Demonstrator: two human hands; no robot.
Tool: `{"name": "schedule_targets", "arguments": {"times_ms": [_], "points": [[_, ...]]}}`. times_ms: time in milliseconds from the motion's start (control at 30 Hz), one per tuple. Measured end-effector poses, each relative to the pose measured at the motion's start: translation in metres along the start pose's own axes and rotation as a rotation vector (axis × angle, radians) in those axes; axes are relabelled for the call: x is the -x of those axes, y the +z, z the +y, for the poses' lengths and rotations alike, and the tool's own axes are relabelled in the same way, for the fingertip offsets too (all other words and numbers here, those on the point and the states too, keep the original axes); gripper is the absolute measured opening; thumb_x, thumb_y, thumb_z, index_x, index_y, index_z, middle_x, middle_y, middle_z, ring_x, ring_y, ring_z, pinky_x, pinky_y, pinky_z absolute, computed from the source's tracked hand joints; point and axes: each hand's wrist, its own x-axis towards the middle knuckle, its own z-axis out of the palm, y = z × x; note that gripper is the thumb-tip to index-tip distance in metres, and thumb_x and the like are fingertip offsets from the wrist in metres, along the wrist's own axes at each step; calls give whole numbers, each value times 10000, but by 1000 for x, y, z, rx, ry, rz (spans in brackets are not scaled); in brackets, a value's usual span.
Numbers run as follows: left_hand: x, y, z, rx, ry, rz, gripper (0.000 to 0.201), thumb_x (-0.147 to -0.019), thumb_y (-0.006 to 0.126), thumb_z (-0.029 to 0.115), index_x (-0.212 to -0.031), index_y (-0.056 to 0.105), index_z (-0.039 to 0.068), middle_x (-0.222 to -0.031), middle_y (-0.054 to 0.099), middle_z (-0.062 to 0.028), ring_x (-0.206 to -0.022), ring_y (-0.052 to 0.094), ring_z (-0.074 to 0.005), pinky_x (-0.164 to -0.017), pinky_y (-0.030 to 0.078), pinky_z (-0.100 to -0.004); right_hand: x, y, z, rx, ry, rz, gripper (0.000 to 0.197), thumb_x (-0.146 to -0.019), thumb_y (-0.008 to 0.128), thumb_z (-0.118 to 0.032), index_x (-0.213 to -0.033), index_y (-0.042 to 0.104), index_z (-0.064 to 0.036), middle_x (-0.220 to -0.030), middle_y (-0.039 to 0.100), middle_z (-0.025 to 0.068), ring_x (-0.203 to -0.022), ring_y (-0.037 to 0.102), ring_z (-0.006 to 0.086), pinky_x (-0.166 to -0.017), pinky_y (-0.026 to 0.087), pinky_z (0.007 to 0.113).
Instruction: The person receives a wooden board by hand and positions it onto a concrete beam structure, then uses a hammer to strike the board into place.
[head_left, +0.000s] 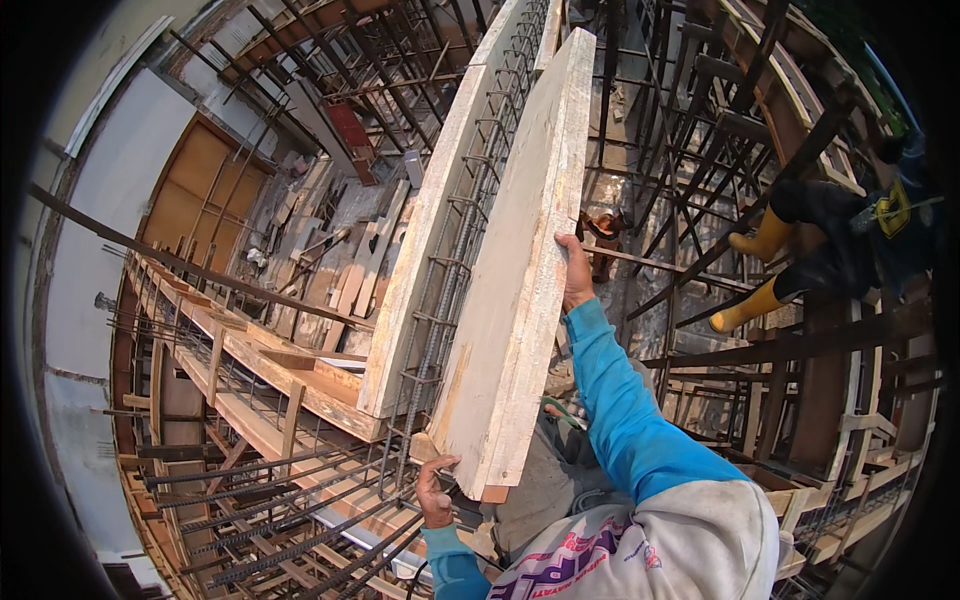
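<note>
A long wooden formwork panel (518, 270), pale and plaster-stained with a timber batten along its edge, stands on a slant in front of me. My right hand (577, 272) grips its right edge about midway along, fingers closed over the batten. Down at the panel's near end, my left hand (437, 494) is curled against the lower left corner. Left of the panel runs a cage of steel reinforcing bars (447, 275) with stirrups. Beyond the cage stands a second formwork board (420, 245), roughly parallel to the panel.
Another person's yellow boots (748, 306) stand on the framework at right. Rebar ends (270, 510) jut out at lower left beside a wooden beam form (310, 385). Dark scaffold poles (690, 150) crowd the right side. Loose planks (350, 290) lie far below.
</note>
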Motion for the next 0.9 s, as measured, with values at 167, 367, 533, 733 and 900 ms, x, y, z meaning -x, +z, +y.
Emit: {"name": "schedule_targets", "arguments": {"times_ms": [167, 367, 533, 733, 900], "points": [[-91, -38, -96, -491, -286, 72, 520, -807, 694, 413, -1101, 584, -2, -1119, 565, -146, -1037, 548, -251, -906, 426, -363, 20, 23, -21, 334, 49, 97, 623, -826, 677, -374, -1255, 486, 36, -1140, 596, 125, -1022, 593, 221, -863, 499, 337], [-130, -44, -156, -804, -306, 165, 512, -803, 687, 395, -1091, 595, -18, -1065, 600, -161, -1008, 556, -239, -883, 432, -354, 22, -1, -31, 469, 39, 106, 666, -797, 736, -334, -1263, 478, 66, -1168, 595, 154, -1023, 599, 228, -887, 494, 340], [-129, -20, -116, -966, -192, 155, 494, -789, 683, 384, -1089, 592, 2, -1087, 552, -174, -1066, 512, -317, -936, 398, -412, 23, -5, -36, 495, 30, 92, 675, -819, 701, -394, -1277, 473, 46, -1187, 588, 158, -1009, 614, 226, -858, 512, 337], [-39, 29, -55, -569, 125, 599, 457, -825, 669, 210, -1195, 517, -10, -1167, 531, -144, -1131, 485, -286, -1010, 348, -380, 16, -7, -25, 447, 82, 89, 693, -836, 677, -420, -1295, 463, 52, -1258, 547, 149, -1122, 551, 234, -955, 451, 329], [29, 58, -61, 744, -533, 651, 629, -880, 576, 454, -1312, 430, 21, -1264, 498, -146, -1165, 489, -279, -1011, 379, -387, 11, -13, -38, 433, 118, 33, 680, -870, 628, -432, -1346, 413, 5, -1299, 523, 127, -1120, 558, 255, -964, 460, 367]]}}
